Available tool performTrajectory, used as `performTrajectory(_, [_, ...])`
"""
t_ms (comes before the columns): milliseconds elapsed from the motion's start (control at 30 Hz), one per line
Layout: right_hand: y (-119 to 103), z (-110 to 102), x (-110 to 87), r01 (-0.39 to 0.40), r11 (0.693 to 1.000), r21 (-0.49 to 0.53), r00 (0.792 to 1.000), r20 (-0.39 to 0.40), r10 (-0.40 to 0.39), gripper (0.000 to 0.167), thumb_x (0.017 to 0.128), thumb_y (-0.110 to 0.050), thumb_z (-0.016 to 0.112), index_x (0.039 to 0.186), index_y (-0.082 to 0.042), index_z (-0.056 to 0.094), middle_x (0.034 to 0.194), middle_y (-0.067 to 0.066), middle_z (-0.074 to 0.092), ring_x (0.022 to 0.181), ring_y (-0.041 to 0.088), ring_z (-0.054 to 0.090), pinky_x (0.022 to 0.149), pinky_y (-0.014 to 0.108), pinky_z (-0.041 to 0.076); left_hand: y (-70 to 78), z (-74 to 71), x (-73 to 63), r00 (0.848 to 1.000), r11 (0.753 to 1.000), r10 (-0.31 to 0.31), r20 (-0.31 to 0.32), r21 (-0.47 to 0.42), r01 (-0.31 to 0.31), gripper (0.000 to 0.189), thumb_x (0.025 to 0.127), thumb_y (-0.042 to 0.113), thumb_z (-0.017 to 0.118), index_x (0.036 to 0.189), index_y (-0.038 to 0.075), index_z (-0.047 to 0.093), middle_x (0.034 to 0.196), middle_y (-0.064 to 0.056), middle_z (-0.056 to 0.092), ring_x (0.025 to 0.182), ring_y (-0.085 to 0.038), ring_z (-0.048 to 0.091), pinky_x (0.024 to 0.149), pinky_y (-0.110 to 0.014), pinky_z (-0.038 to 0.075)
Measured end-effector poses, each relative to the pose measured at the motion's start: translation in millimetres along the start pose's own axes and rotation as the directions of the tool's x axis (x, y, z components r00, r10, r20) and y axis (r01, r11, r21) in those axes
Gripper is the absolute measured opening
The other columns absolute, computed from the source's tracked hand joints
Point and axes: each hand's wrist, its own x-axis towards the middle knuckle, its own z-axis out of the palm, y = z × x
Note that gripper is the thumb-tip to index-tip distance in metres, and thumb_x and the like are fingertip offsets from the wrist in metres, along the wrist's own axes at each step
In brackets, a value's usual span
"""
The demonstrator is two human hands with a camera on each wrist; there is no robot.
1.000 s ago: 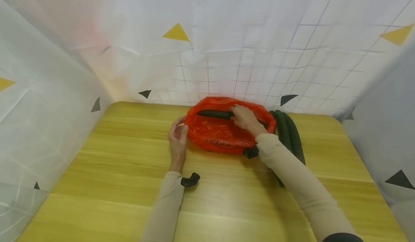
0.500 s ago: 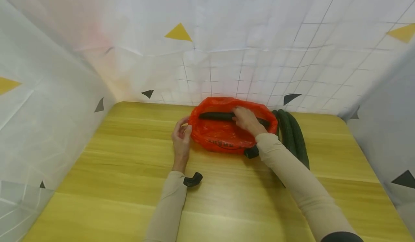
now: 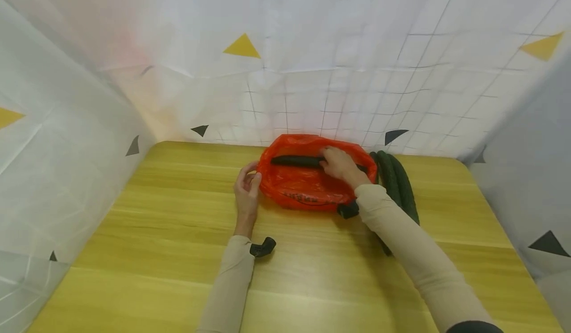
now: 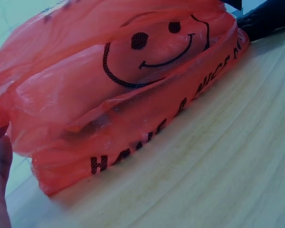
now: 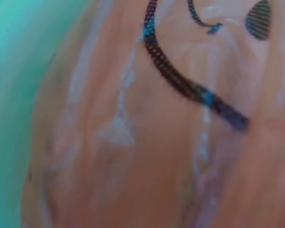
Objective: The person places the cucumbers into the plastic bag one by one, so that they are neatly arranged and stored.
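the left hand point(image 3: 247, 192) is pinching the near-left edge of the red bag point(image 3: 294, 200) between thumb and fingers, probably because such thin film would be sagging shut or sliding without a hold at the rim. the bag is sitting near the back of the table point(image 3: 156, 234), its mouth facing up and gaping wide, which is likely giving the other arm room.

the right hand point(image 3: 339, 164) is reaching down inside, its fingers curling round the cucumber point(image 3: 292, 161), with one end showing on each side of the grip. that middle hold is presumably keeping it balanced. the cucumber is lying crosswise within the bag, along the longer way of the mouth, seemingly since it is fitting better like that; whether it is resting on the bottom, i cannot tell.

the two hands are working apart, one at the rim, one within. the other cucumbers point(image 3: 403, 184) are lying side by side just right of the bag, within easy reach of the right arm, whose sleeve point(image 3: 415, 249) is partly hiding them.
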Motion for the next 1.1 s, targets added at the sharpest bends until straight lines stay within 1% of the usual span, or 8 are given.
performTrajectory(167, [3.9, -4.9, -9.5, 0.007, 1.0, 0.027, 1.0, -0.022, -0.006, 0.031, 0.092, -0.014, 0.057, 0.121, -0.002, 0.057, 0.115, 0.015, 0.061, 0.107, 0.032, 0.058, 0.093, 0.047, 0.047, 0.3, -0.6, -0.4, 1.0, 1.0, -0.01, 0.007, 0.01, 0.01, 0.034, 0.091, 0.002, 0.057, 0.123, -0.009, 0.054, 0.117, -0.027, 0.055, 0.087, -0.02, 0.057, 0.079, -0.018, 0.049])
performTrajectory(400, [9.6, -11.4, -24.7, 0.012, 0.992, 0.128, 0.993, -0.116, 0.003, 0.029, 0.092, -0.012, 0.056, 0.119, -0.003, 0.06, 0.116, 0.014, 0.061, 0.108, 0.031, 0.057, 0.097, 0.048, 0.044, 0.0, -0.6, 0.9, 1.0, 1.0, 0.001, 0.009, -0.006, -0.001, 0.033, 0.091, 0.001, 0.057, 0.123, -0.01, 0.054, 0.117, -0.027, 0.055, 0.086, -0.013, 0.058, 0.079, -0.018, 0.048])
performTrajectory(500, [13.8, -12.4, -31.2, 0.024, 0.985, 0.171, 0.987, -0.158, 0.003, 0.027, 0.092, -0.012, 0.056, 0.118, -0.003, 0.061, 0.115, 0.013, 0.062, 0.108, 0.031, 0.058, 0.096, 0.047, 0.046, -6.2, -1.8, 1.5, 1.0, 1.0, 0.008, 0.006, -0.018, -0.008, 0.033, 0.091, 0.003, 0.058, 0.122, -0.008, 0.055, 0.116, -0.024, 0.057, 0.086, -0.012, 0.058, 0.079, -0.018, 0.049])
performTrajectory(600, [16.9, -14.1, -38.4, 0.058, 0.975, 0.214, 0.978, -0.21, -0.012, 0.026, 0.091, -0.01, 0.057, 0.115, -0.002, 0.062, 0.112, 0.015, 0.064, 0.105, 0.031, 0.06, 0.093, 0.046, 0.048, -16.5, -3.9, 2.1, 1.0, 1.0, 0.005, -0.005, -0.013, -0.005, 0.032, 0.091, 0.008, 0.06, 0.122, -0.002, 0.058, 0.115, -0.017, 0.059, 0.086, -0.013, 0.059, 0.079, -0.019, 0.049])
performTrajectory(700, [20.7, -16.5, -47.4, 0.073, 0.964, 0.255, 0.969, -0.247, -0.009, 0.025, 0.091, -0.01, 0.058, 0.114, -0.001, 0.063, 0.112, 0.016, 0.065, 0.103, 0.032, 0.061, 0.09, 0.047, 0.049, -11.7, -2.9, 1.3, 1.0, 1.0, -0.002, 0.006, 0.005, 0.002, 0.032, 0.092, 0.008, 0.059, 0.122, -0.003, 0.057, 0.116, -0.018, 0.059, 0.087, -0.015, 0.058, 0.08, -0.018, 0.049])
performTrajectory(833, [26.1, -18.8, -63.5, 0.065, 0.949, 0.307, 0.96, -0.28, 0.025, 0.026, 0.092, -0.011, 0.058, 0.116, -0.001, 0.062, 0.113, 0.015, 0.064, 0.101, 0.032, 0.062, 0.089, 0.048, 0.049, 3.5, 0.1, -1.4, 1.0, 1.0, -0.011, 0.028, 0.017, 0.01, 0.034, 0.092, 0.003, 0.056, 0.123, -0.009, 0.054, 0.117, -0.028, 0.055, 0.087, -0.015, 0.057, 0.08, -0.017, 0.049])
performTrajectory(967, [31.1, -21.3, -80.6, 0.076, 0.927, 0.366, 0.94, -0.338, 0.057, 0.025, 0.092, -0.011, 0.058, 0.116, -0.002, 0.062, 0.113, 0.014, 0.064, 0.103, 0.031, 0.061, 0.089, 0.048, 0.049, 4.3, 1.1, -3.3, 1.0, 1.0, -0.019, 0.023, 0.021, 0.018, 0.033, 0.092, 0.003, 0.056, 0.122, -0.009, 0.054, 0.117, -0.028, 0.055, 0.086, -0.013, 0.058, 0.078, -0.017, 0.049])
performTrajectory(1100, [36.9, -24.7, -95.9, 0.066, 0.896, 0.438, 0.919, -0.377, 0.117, 0.026, 0.093, -0.015, 0.058, 0.117, -0.004, 0.062, 0.113, 0.013, 0.065, 0.107, 0.028, 0.059, 0.093, 0.049, 0.047, 5.2, 1.6, -3.4, 0.999, 0.999, -0.023, 0.027, 0.028, 0.022, 0.033, 0.092, 0.004, 0.056, 0.122, -0.009, 0.054, 0.121, -0.026, 0.056, 0.089, -0.014, 0.058, 0.08, -0.018, 0.049])
